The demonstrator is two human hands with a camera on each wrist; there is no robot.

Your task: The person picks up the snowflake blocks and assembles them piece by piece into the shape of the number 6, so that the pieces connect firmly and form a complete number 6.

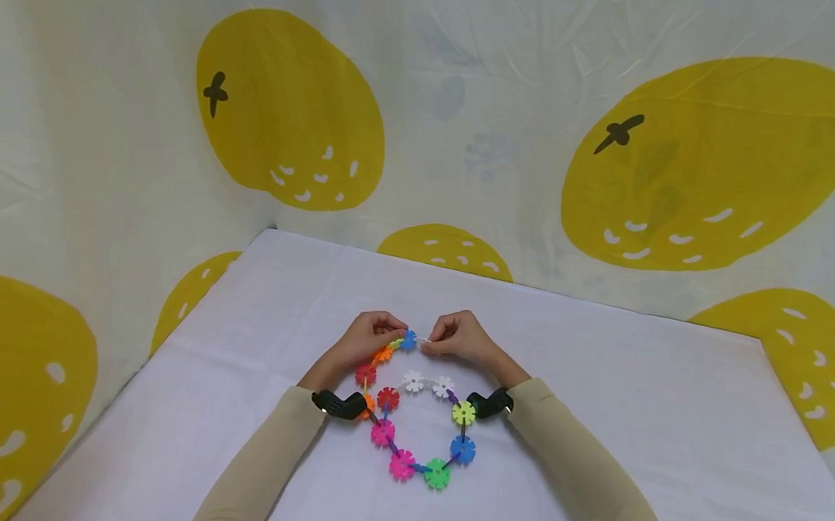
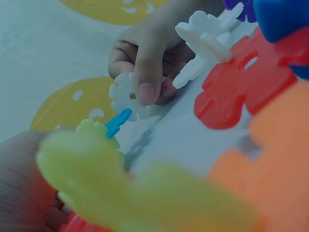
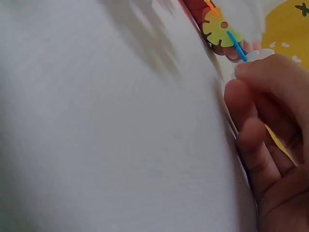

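Observation:
A chain of colourful notched plastic snowflake discs curves over the table, among them a green disc [image 1: 438,474] and a pink disc [image 1: 402,464]. At its far end my left hand [image 1: 370,338] pinches the chain by the blue disc [image 1: 409,339] and the yellow-green disc [image 3: 217,35]. My right hand [image 1: 464,339] pinches a white disc [image 2: 123,92] between thumb and index finger. That white disc meets the edge of the blue disc; whether their slots are fully joined I cannot tell. Blurred discs of the chain cover much of my left hand in the left wrist view.
A white cloth covers the table [image 1: 594,377]. Behind and to the left hangs a pale curtain [image 1: 465,123] printed with large yellow fruit. Another part of the chain, with two white discs at its end [image 1: 414,381], lies between my forearms. Dark wrist cameras [image 1: 341,404] sit on both wrists.

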